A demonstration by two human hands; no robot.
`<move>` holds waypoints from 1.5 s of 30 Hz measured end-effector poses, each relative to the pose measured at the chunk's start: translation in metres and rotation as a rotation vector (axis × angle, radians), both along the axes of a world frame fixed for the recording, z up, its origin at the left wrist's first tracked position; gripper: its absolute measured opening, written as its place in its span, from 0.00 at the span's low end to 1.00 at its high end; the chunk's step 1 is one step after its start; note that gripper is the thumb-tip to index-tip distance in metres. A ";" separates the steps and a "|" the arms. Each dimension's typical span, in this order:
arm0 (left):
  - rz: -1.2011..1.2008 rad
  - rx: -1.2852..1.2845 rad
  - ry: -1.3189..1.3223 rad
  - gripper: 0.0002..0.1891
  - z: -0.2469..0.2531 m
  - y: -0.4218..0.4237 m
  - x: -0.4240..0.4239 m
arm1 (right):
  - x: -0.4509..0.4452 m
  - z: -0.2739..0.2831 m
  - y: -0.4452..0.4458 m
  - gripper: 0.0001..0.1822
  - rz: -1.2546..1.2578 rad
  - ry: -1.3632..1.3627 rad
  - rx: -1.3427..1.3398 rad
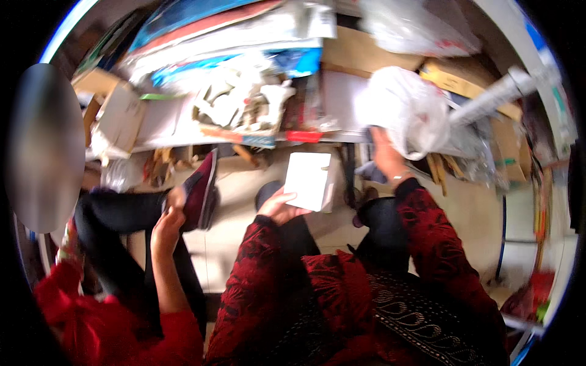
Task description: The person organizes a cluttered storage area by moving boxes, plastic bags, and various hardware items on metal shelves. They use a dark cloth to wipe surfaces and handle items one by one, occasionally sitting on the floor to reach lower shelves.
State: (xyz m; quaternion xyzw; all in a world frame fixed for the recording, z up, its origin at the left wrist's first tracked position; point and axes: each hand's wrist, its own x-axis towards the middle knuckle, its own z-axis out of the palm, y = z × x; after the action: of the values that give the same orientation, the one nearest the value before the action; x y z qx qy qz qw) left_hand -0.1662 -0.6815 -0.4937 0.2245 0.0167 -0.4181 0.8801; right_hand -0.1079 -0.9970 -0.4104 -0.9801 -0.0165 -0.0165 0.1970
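Note:
My left hand (279, 204) grips a white, flat rectangular object (307, 180), perhaps a pad or thin box, by its lower left corner. It is held above the floor between my knees, and its bright face bears a small dark mark near the right edge. My right hand (388, 155) reaches to the table's front edge, beside a crumpled white plastic bag (407, 110). A small dark thing shows at its fingertips. Blur hides whether those fingers grip anything.
A cardboard box (258, 141) of white pieces stands on the table (341, 96). Another carton (120, 116) is at the left. A white tube (492, 98) slants at the right. Beside me sits a person in red, their hand (167, 231) by a maroon shoe (201, 192).

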 end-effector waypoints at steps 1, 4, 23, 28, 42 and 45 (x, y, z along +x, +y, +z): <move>-0.013 0.008 -0.002 0.35 0.009 -0.005 0.000 | 0.002 -0.008 0.011 0.28 -0.017 -0.093 -0.075; -0.032 0.069 0.013 0.36 0.008 -0.013 0.000 | 0.003 -0.010 0.037 0.28 0.045 -0.180 -0.294; -0.015 0.046 0.050 0.36 0.004 -0.007 0.002 | -0.003 -0.028 -0.061 0.24 -0.205 -0.330 -0.389; -0.031 -0.008 0.047 0.35 0.005 -0.010 0.003 | 0.014 -0.043 0.022 0.24 -0.217 -0.201 -0.491; -0.036 0.219 -0.123 0.37 0.008 -0.014 -0.011 | -0.016 -0.044 -0.021 0.27 0.004 -0.530 -0.472; 0.000 0.323 -0.112 0.37 0.006 0.002 -0.013 | -0.027 -0.014 -0.048 0.24 -0.060 -0.194 -0.364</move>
State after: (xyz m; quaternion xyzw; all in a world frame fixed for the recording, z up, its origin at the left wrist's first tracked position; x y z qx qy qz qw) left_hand -0.1788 -0.6790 -0.4877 0.3857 0.0346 -0.3969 0.8322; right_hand -0.1345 -1.0454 -0.4239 -0.9934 -0.0091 -0.1136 0.0137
